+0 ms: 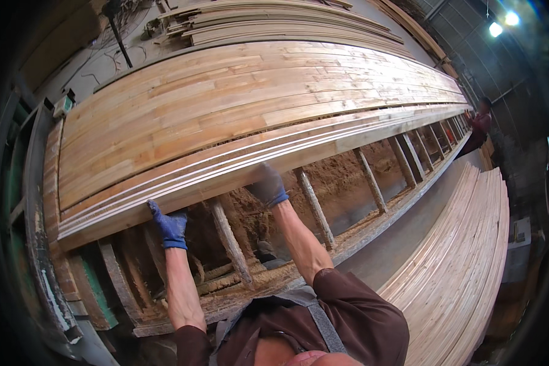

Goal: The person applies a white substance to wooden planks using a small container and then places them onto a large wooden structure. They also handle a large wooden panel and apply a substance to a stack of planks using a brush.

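Note:
Several long, narrow wooden boards [299, 145] lie edge to edge in a bundle, with white glue-like lines running along their tops. My left hand [169, 224], in a blue glove, grips the near side of the front board close to its left end. Farther right, my right hand [267, 185], in a blue and grey glove, holds the same near side; motion smears it slightly. Part of each hand's fingers is hidden by the board. Just beyond the bundle lies a wide panel [226, 91] of joined wood strips.
A slatted frame [311, 207] with sawdust-covered crossbars supports the boards. Stacked long strips [451, 268] stand at the right, and more planks [287, 24] lie at the back. Another person [480, 125] stands at the far right end. A metal rail [36, 244] borders the left.

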A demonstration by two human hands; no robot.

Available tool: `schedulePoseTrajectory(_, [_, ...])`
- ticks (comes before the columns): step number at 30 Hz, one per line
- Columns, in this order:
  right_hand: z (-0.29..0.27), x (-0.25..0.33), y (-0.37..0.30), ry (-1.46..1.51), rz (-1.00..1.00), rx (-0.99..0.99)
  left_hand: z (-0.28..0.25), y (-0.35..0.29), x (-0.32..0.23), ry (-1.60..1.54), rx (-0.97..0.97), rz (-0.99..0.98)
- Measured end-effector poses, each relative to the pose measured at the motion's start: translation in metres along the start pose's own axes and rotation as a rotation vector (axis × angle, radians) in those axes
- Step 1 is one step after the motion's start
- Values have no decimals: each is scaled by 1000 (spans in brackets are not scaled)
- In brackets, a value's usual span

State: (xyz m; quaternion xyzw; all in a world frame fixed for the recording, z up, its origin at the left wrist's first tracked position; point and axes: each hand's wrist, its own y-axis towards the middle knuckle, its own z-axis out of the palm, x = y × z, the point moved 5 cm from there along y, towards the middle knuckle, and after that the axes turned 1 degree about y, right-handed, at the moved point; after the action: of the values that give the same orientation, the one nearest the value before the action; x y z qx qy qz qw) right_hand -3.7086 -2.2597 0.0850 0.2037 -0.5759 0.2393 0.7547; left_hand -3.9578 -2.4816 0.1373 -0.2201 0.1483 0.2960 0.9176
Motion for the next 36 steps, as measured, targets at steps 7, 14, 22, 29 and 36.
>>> schedulePoseTrajectory(7, [11, 50, -54, 233, 102, 40, 2, -88, -14, 91, -55, -25])
schedulePoseTrajectory(14, [16, 19, -111, 877, 539, -195, -5, -138, 2, -154, 17, -188])
schedulePoseTrajectory(22, [21, 55, -210, 685, 745, -385, -46, -207, 26, 53, -281, -202])
schedulePoseTrajectory(29, [49, 141, -263, 132, 1054, 319, -65, -257, 44, 82, -430, -312])
schedulePoseTrajectory(36, [141, 187, -61, -1365, -513, 418, -67, -255, 37, 172, -433, -255])
